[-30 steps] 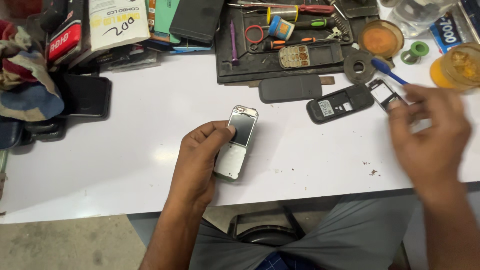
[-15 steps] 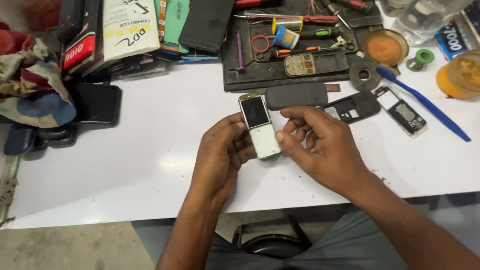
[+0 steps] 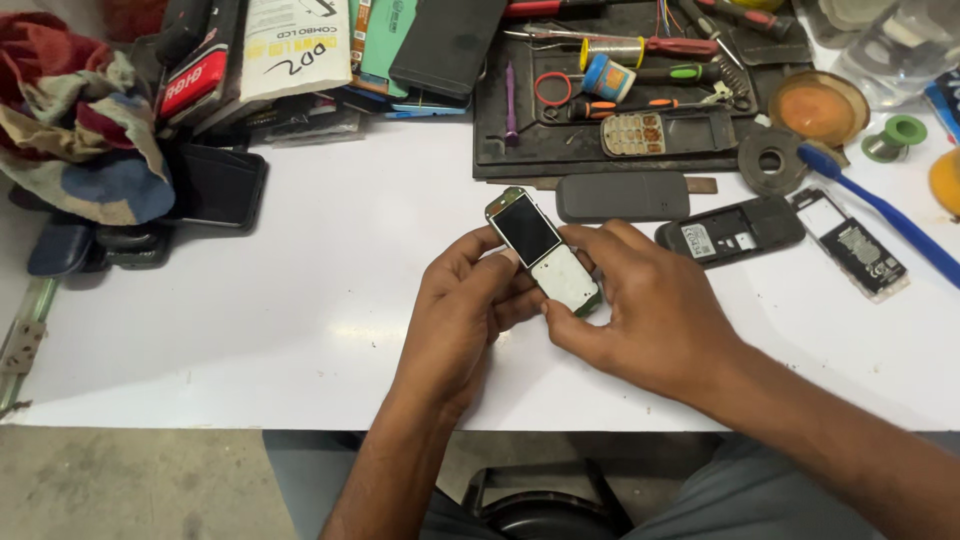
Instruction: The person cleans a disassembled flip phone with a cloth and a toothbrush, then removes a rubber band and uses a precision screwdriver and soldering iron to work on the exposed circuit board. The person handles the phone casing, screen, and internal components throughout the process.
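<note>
Head view: both hands meet over the white table (image 3: 300, 320) just above its near edge. The left hand (image 3: 460, 320) grips a small stripped phone board (image 3: 542, 252) from the left, thumb and fingers curled round its lower half. The right hand (image 3: 645, 300) closes on the same board from the right, fingertips pinching its lower end at about 9 o'clock from the palm. The board tilts, its dark screen toward 11 o'clock and the pale keypad area toward 5 o'clock; whether it rests on the table or is lifted slightly I cannot tell.

At 12 o'clock from the hands lies a dark grey back cover (image 3: 622, 196), just beside the black tool mat (image 3: 500, 150). On that mat sit a keypad front panel (image 3: 650, 133), a solder spool (image 3: 613, 50) and screwdrivers (image 3: 640, 103). At 2 o'clock from the hands, an open phone housing (image 3: 730, 232) and a battery-like flat part (image 3: 850, 243) lie near each other, with a blue toothbrush (image 3: 880, 212) just beyond. At 10 o'clock, well apart, a black phone (image 3: 218, 185) lies beside a crumpled cloth (image 3: 85, 140).
</note>
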### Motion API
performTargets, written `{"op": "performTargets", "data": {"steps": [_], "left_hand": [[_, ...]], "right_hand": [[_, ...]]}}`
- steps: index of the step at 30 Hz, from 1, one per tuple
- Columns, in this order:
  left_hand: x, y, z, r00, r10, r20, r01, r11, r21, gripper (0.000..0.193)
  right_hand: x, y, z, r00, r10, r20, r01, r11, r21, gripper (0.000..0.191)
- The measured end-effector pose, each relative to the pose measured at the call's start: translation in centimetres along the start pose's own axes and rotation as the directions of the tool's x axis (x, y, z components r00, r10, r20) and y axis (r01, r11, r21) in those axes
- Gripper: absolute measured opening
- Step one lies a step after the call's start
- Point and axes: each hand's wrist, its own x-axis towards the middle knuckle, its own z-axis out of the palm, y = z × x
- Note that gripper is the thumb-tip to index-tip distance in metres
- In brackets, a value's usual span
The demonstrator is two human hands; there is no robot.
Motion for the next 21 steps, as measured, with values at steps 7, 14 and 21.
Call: {"op": "performTargets", "data": {"steps": [7, 14, 21], "left_hand": [[0.1, -0.3, 1.1, 0.999, 0.017, -0.038, -0.013, 0.996, 0.088, 0.032], [-0.1, 0.4, 1.7, 0.999, 0.002, -0.032, 0.001, 0.993, 0.121, 0.034], [0.0, 0.7, 0.9, 0.999, -0.05, 0.017, 0.049, 0.998, 0.031, 0.037]], "right_hand": [[-0.5, 0.8, -0.1, 0.994, -0.066, -0.083, 0.065, 0.998, -0.013, 0.058], [-0.6, 1.0, -0.5, 0.988, -0.111, -0.104, 0.112, 0.994, 0.009, 0.061], [-0.5, 1.0, 0.0, 0.995, 0.051, -0.09, -0.039, 0.99, 0.135, 0.055]]}}
